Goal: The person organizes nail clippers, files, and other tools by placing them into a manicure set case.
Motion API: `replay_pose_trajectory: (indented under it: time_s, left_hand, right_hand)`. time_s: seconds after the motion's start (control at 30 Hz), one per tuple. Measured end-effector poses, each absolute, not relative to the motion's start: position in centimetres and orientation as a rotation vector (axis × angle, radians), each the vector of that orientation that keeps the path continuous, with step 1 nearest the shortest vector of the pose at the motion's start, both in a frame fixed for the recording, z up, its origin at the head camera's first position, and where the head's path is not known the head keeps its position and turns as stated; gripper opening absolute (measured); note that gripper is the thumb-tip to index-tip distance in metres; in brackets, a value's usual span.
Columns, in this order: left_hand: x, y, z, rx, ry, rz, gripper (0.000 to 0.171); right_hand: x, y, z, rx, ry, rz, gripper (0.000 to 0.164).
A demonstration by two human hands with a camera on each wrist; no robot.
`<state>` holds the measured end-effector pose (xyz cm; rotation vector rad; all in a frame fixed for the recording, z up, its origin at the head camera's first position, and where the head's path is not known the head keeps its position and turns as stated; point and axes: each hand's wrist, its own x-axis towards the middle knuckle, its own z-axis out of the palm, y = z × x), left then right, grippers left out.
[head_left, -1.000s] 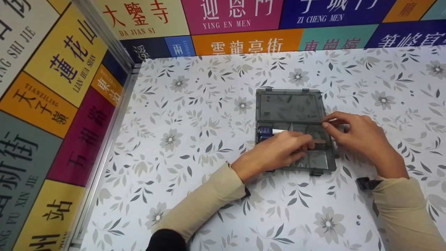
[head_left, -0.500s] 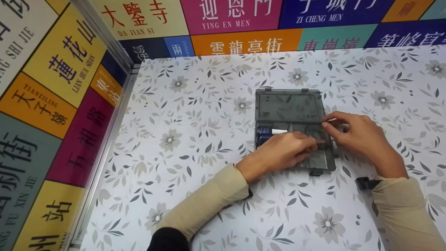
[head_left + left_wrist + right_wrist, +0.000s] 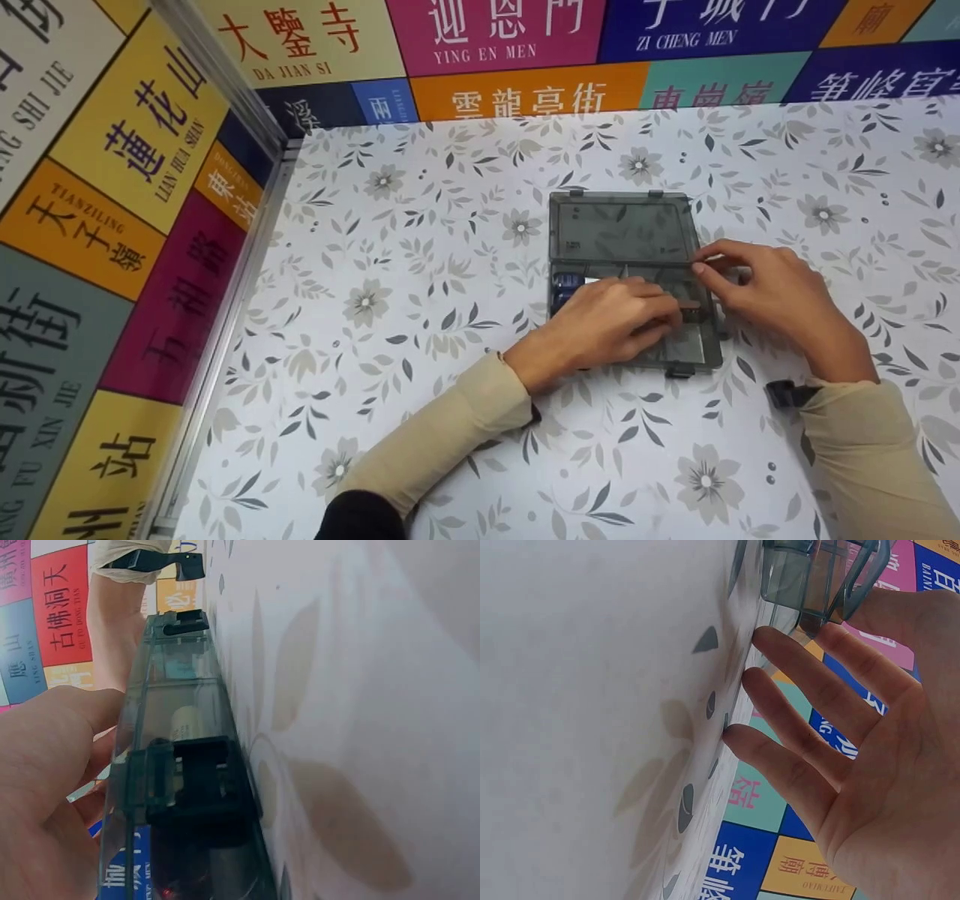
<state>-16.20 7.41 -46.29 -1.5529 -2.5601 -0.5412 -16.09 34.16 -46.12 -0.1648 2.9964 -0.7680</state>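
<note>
A grey see-through plastic storage box lies on the table with its lid raised back, its lower half divided into compartments. Dark blue bottles, one with a white cap, lie in its left part. My left hand reaches over the near side, its fingers bent down into the box. Beside those fingertips lies a small brown and dark item; whether they grip it is hidden. At the right edge near the hinge, my right hand pinches the box between thumb and forefinger. Its other fingers extend toward the tabletop in the right wrist view.
The box rests on a white tabletop printed with grey flowers and leaves. Colourful panels with lettering stand along the back and left side. A metal frame edge runs down the left.
My left hand has shifted slightly right within the box, and its fingertips have come closer over the brown item. The right hand and the box have stayed nearly still.
</note>
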Motion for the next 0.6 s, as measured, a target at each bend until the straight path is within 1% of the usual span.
replay_pose_trajectory:
  time_s: [0.33,0.6]
  left_hand:
    - [-16.1,6.7,-46.3,-1.536,-2.551,-0.548,0.011]
    - [-16.0,6.3,-46.2,-1.531,-2.59,-0.675,0.009]
  right_hand:
    - [-16.1,34.1,-46.1,-0.159,2.989,-0.768,0.035]
    - [-16.0,34.2,-46.1,-0.192,3.012,-0.767,0.031]
